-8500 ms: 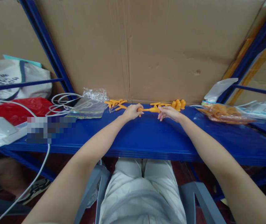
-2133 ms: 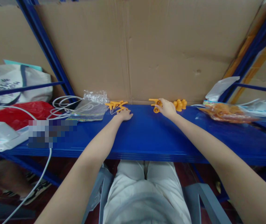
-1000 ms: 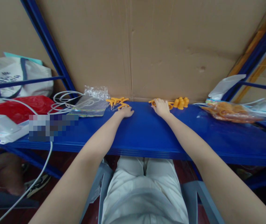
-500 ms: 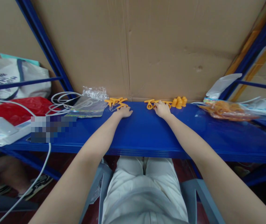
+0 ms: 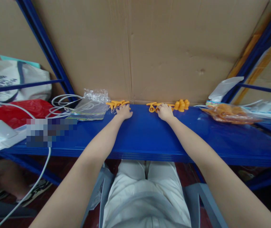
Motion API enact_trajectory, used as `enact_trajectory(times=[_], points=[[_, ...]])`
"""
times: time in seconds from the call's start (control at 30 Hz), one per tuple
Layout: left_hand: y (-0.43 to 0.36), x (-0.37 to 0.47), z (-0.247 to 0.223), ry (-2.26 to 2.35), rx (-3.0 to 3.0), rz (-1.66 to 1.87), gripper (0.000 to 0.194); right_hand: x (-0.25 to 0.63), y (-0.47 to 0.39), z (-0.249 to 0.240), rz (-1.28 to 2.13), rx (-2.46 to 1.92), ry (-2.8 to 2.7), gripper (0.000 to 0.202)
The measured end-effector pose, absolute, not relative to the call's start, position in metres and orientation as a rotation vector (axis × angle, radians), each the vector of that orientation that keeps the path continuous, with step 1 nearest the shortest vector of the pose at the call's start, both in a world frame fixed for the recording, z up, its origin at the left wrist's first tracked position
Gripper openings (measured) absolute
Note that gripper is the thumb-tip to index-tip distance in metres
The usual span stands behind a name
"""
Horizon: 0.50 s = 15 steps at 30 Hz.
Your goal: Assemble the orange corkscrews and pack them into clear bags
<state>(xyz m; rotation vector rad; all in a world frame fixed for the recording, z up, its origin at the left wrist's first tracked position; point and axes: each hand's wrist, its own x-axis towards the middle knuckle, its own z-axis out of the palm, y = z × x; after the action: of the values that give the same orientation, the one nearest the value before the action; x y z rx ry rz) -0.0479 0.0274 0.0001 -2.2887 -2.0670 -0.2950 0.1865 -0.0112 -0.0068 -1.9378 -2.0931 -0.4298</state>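
On the blue shelf (image 5: 145, 133), my left hand (image 5: 124, 111) rests with fingers spread over a small pile of orange T-handled corkscrews (image 5: 116, 103). Their metal spirals point toward me, and the fingers partly cover them. My right hand (image 5: 165, 111) bends its fingers around an orange corkscrew with a bell-shaped body (image 5: 158, 109), whose round end shows beside the thumb. To its left lies a similar orange corkscrew (image 5: 151, 108), open end facing me. Several orange bell-shaped bodies (image 5: 181, 105) stand upright just right of that hand.
At the right lies a clear bag of orange parts (image 5: 228, 112). A flat plastic bag (image 5: 90, 109), coiled white cable (image 5: 62, 104), red bag (image 5: 30, 109) and white power strip (image 5: 7, 136) occupy the left side. Cardboard (image 5: 149, 47) closes the back.
My left hand has shifted slightly left and farther over the pile of corkscrews. My right hand stays at nearly the same place on the orange corkscrew.
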Motion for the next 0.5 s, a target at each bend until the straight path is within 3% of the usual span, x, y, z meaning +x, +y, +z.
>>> enact_trajectory(times=[0.23, 0.5], points=[[0.0267, -0.0527, 0.0024, -2.092, -2.380, -0.153, 0.052, 0.1897, -0.0101, -0.0074, -0.426, -1.923, -2.097, 0.041], [0.0316, -0.0538, -0.0005, -1.965, -2.323, -0.349, 0.045, 0.1916, -0.0107, -0.0064, -0.417, -1.914, -2.112, 0.039]])
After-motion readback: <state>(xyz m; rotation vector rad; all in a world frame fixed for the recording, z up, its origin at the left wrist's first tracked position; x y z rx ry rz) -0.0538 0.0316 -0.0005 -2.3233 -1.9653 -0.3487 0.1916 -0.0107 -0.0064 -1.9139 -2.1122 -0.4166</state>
